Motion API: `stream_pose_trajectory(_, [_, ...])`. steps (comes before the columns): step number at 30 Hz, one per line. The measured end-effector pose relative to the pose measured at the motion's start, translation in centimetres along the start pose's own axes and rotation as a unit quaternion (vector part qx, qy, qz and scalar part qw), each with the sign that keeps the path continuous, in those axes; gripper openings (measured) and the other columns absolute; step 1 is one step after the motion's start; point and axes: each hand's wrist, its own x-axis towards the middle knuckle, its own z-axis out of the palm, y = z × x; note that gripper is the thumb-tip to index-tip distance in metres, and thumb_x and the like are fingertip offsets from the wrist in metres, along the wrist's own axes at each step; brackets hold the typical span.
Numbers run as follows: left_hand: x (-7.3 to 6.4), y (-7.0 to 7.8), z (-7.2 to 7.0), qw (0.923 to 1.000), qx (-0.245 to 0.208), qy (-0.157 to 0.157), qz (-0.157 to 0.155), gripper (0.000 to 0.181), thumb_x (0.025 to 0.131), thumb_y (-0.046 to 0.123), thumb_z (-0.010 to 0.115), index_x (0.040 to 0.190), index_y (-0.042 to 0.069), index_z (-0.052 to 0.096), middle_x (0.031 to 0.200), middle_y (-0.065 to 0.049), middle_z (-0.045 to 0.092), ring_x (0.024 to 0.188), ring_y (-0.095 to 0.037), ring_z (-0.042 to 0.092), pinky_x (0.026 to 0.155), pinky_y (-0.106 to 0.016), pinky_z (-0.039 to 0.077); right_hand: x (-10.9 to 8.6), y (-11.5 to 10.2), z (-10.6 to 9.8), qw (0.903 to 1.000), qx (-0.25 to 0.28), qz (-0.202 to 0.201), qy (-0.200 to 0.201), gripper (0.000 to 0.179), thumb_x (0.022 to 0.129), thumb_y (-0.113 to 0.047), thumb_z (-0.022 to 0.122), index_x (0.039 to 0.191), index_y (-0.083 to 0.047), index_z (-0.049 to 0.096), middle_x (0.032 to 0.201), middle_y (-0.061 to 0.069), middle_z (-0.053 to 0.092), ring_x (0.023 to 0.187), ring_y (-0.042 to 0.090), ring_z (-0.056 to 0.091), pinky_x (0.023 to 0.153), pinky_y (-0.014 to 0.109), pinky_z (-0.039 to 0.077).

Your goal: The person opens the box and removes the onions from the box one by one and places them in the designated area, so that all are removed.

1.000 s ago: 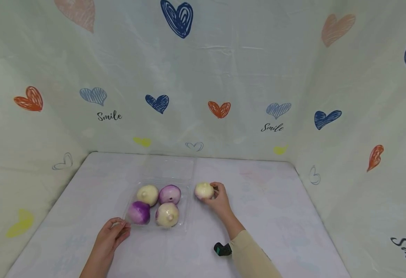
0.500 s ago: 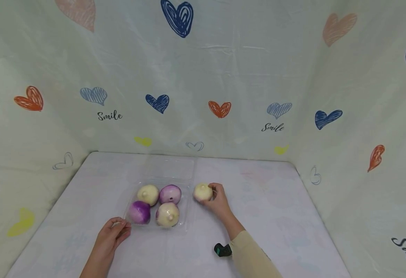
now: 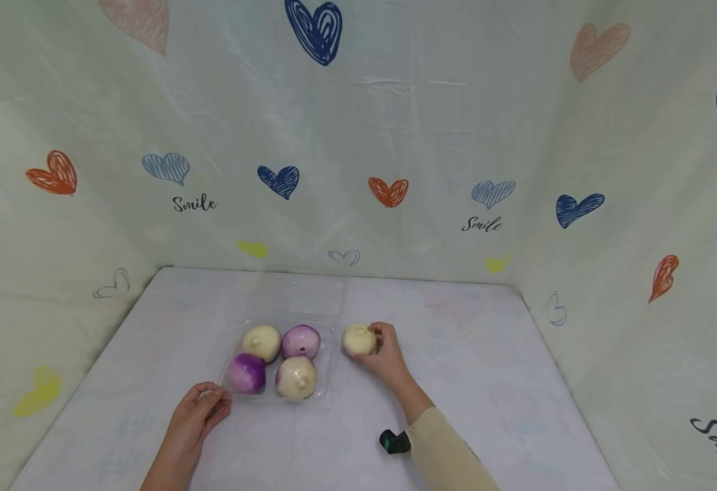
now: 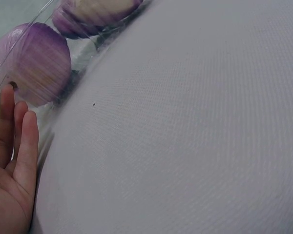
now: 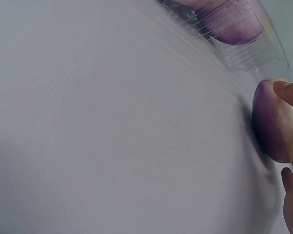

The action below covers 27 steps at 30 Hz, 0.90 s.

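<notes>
A black object (image 3: 393,442) lay beside the right sleeve (image 3: 449,450). The left hand (image 3: 196,414), fingers rather straight, touched the near left corner of a clear plastic box (image 3: 326,379) with four onions (image 3: 297,377). Just beside its right edge, the right hand (image 3: 390,356) pinched a fifth onion (image 3: 357,339). The open lid (image 3: 299,298) lay toward the table's (image 3: 456,354) far edge.

A clear rectangular plastic container (image 3: 329,372) holds four round purple-and-cream onions (image 3: 297,377); at its right, a round cream-and-purple onion (image 3: 357,339).
</notes>
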Motion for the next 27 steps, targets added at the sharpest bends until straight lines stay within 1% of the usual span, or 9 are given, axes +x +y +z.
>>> stream_pose_trajectory(3, [0.0, 0.0, 0.0, 1.0, 0.0, 0.0, 0.0, 0.013, 0.101, 0.011, 0.054, 0.092, 0.019, 0.057, 0.086, 0.004, 0.068, 0.085, -0.008, 0.064, 0.08, -0.022, 0.056, 0.1, -0.3, -0.1, 0.9998, -0.017, -0.013, 0.005, 0.066, 0.068, 0.001, 0.087, 0.119, -0.001, 0.046, 0.128, 0.015, 0.045, 0.123, 0.038, 0.043, 0.106, 0.052, 0.037])
stream_pose_trajectory(7, [-0.1, 0.0, 0.0, 1.0, -0.002, -0.003, 0.003, 0.014, 0.101, 0.01, 0.053, 0.092, 0.019, 0.057, 0.086, 0.004, 0.067, 0.085, -0.008, 0.064, 0.08, -0.022, 0.056, 0.6, -0.8, -0.3, 0.9983, -0.047, -0.032, 0.014, 0.065, 0.068, -0.002, 0.088, 0.12, -0.006, 0.05, 0.129, 0.011, 0.047, 0.124, 0.034, 0.042, 0.104, 0.051, 0.036])
stream_pose_trajectory(10, [-0.1, 0.1, 0.1, 0.9999, -0.005, -0.006, 0.007, 0.013, 0.101, 0.01, 0.053, 0.092, 0.019, 0.058, 0.086, 0.003, 0.067, 0.085, -0.008, 0.064, 0.08, -0.022, 0.056, 0.8, -1.6, -0.3, 0.9967, -0.053, -0.06, 0.013, 0.064, 0.068, -0.002, 0.088, 0.12, -0.006, 0.052, 0.129, 0.01, 0.049, 0.122, 0.032, 0.043, 0.104, 0.051, 0.036])
stream_pose_trajectory(12, [-0.1, 0.1, 0.1, 1.0, -0.004, -0.005, 0.006, 0.013, 0.101, 0.01, 0.054, 0.092, 0.019, 0.058, 0.086, 0.003, 0.067, 0.085, -0.008, 0.064, 0.08, -0.022, 0.056, 0.9, -2.4, -0.2, 0.9958, -0.044, -0.08, 0.007, 0.063, 0.068, -0.002, 0.088, 0.121, -0.005, 0.053, 0.128, 0.011, 0.05, 0.121, 0.033, 0.044, 0.104, 0.051, 0.037])
stream_pose_trajectory(15, [-0.2, 0.2, 0.1, 1.0, 0.001, 0.002, 0.001, 0.012, 0.101, 0.011, 0.054, 0.093, 0.019, 0.058, 0.086, 0.004, 0.067, 0.085, -0.008, 0.064, 0.081, -0.022, 0.056, 1.0, -3.8, 0.2, 0.995, -0.021, -0.098, -0.006, 0.063, 0.068, -0.001, 0.088, 0.121, -0.003, 0.054, 0.128, 0.013, 0.05, 0.121, 0.036, 0.045, 0.104, 0.053, 0.037])
stream_pose_trajectory(18, [-0.1, 0.2, 0.1, 1.0, 0.005, 0.007, -0.004, 0.01, 0.101, 0.012, 0.054, 0.093, 0.018, 0.057, 0.086, 0.004, 0.067, 0.085, -0.008, 0.064, 0.081, -0.022, 0.056, 0.9, -4.9, 0.8, 0.9943, 0.003, -0.104, -0.022, 0.062, 0.069, 0.003, 0.086, 0.122, 0.0, 0.053, 0.129, 0.016, 0.049, 0.122, 0.039, 0.044, 0.106, 0.055, 0.035])
stream_pose_trajectory(22, [-0.1, 0.1, 0.1, 1.0, 0.002, 0.006, -0.002, 0.011, 0.101, 0.011, 0.055, 0.093, 0.018, 0.058, 0.086, 0.003, 0.067, 0.085, -0.009, 0.064, 0.081, -0.023, 0.056, 0.2, -8.1, 1.2, 0.9922, 0.014, -0.111, -0.055, 0.059, 0.07, 0.008, 0.082, 0.121, 0.008, 0.052, 0.127, 0.023, 0.048, 0.121, 0.043, 0.044, 0.104, 0.058, 0.036])
stream_pose_trajectory(25, [-0.1, 0.1, 0.2, 1.0, 0.001, 0.008, -0.004, 0.012, 0.101, 0.011, 0.055, 0.092, 0.019, 0.057, 0.085, 0.003, 0.067, 0.084, -0.008, 0.064, 0.08, -0.022, 0.056, 0.2, -8.4, 1.8, 0.9905, 0.001, -0.11, -0.082, 0.058, 0.072, 0.004, 0.082, 0.122, 0.005, 0.052, 0.127, 0.02, 0.049, 0.12, 0.038, 0.045, 0.103, 0.054, 0.039])
stream_pose_trajectory(27, [-0.1, 0.2, 0.2, 0.9999, 0.001, 0.012, -0.008, 0.013, 0.101, 0.011, 0.055, 0.091, 0.02, 0.057, 0.085, 0.004, 0.068, 0.084, -0.008, 0.064, 0.08, -0.022, 0.056, 0.6, -7.6, 2.5, 0.9886, -0.011, -0.111, -0.1, 0.058, 0.074, 0.0, 0.083, 0.124, 0.001, 0.053, 0.127, 0.016, 0.049, 0.119, 0.035, 0.046, 0.101, 0.053, 0.041])
